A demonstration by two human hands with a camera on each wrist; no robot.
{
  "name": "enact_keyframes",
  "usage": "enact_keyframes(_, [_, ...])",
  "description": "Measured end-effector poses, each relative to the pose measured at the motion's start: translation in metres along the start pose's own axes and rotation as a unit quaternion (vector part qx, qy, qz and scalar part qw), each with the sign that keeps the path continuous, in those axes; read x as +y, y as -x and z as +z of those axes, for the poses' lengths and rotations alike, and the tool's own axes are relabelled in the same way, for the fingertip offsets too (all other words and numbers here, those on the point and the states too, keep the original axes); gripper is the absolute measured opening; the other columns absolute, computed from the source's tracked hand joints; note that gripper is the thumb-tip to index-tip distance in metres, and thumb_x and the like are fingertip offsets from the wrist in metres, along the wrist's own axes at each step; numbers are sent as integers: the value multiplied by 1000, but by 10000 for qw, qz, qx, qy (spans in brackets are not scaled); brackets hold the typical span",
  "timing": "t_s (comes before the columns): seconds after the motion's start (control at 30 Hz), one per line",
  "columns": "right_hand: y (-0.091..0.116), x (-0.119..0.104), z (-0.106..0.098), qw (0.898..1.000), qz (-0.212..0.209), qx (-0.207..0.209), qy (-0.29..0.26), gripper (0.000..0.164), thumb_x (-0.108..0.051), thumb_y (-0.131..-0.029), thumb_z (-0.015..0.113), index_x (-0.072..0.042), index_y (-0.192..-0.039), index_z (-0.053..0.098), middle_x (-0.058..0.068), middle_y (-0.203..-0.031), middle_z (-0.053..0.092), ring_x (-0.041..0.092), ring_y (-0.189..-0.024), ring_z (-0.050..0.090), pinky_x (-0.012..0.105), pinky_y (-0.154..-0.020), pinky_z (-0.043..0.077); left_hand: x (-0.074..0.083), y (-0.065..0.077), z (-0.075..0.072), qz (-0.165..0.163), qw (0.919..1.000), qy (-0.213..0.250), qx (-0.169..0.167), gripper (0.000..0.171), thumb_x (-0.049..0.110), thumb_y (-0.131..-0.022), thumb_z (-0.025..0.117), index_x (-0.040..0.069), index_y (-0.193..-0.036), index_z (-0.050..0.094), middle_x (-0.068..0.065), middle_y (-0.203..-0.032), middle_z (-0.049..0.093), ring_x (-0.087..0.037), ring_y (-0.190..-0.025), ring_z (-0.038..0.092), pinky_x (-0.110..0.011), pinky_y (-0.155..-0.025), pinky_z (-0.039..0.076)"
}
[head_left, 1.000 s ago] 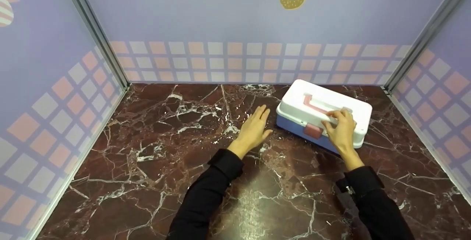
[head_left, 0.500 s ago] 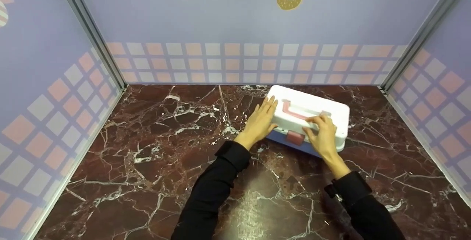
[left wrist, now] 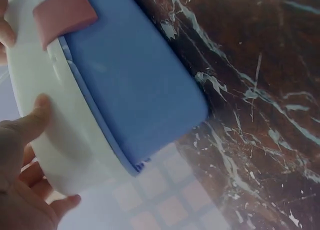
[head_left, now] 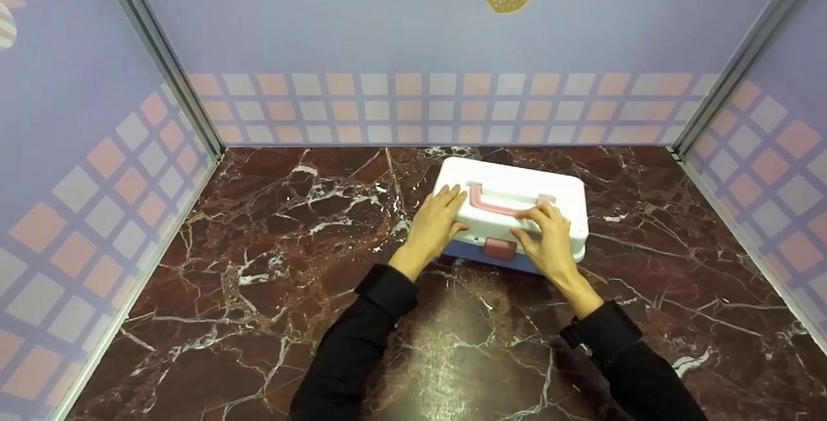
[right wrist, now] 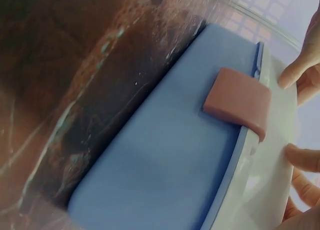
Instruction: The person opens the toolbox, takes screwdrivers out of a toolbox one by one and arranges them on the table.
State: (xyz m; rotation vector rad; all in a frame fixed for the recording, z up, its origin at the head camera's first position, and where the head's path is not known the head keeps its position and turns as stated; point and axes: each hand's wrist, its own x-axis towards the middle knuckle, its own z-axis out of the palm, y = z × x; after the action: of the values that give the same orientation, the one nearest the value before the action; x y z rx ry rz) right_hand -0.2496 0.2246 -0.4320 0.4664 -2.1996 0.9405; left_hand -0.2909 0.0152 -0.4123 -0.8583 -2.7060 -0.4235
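A plastic toolbox [head_left: 517, 179] stands on the marbled table, slightly angled, with a white lid and blue body [left wrist: 135, 75]. Its lid is down, and a pink latch [right wrist: 237, 100] sits over the front seam. On top, a pink handle [head_left: 491, 206] lies folded toward the front. My left hand [head_left: 429, 224] holds the lid's left front corner, thumb on the front wall and fingers over the top and end. At the right front, my right hand [head_left: 549, 237] grips the lid, its thumb on the front wall and fingertips by the handle's right part. The box's inside is hidden.
Lilac walls with pink and white squares enclose the marbled table [head_left: 258, 330] at the back [head_left: 387, 33], left [head_left: 52, 150] and right [head_left: 775, 169]. Grey metal posts mark the two back corners.
The toolbox has slid left and a little nearer, turning straighter, with my right hand on it. My left hand, earlier apart from the box, has come onto its left end.
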Motion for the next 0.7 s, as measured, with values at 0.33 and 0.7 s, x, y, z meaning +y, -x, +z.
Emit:
enact_keyframes(0.33, [-3,4,1,9955,-589,-554,-500,22,-9,-67,78,-5,-84,65,6,-85,56,25,-84,49,41,-77,28,23,31,-15,-674,9924,-1021,105,63,36,-78,66,5,-129,47,-14,-132,45,-29,-120,42,-42,-95,35])
enact_keyframes(0.7, [-10,7,-5,9795,-971,-1273,-1223,22,-5,-64,79,-7,-81,65,4,-83,59,21,-81,50,28,-76,32,60,62,-18,-1016,9561,-2688,579,67,49,-71,66,0,-116,58,-15,-115,58,-27,-102,55,-38,-76,48])
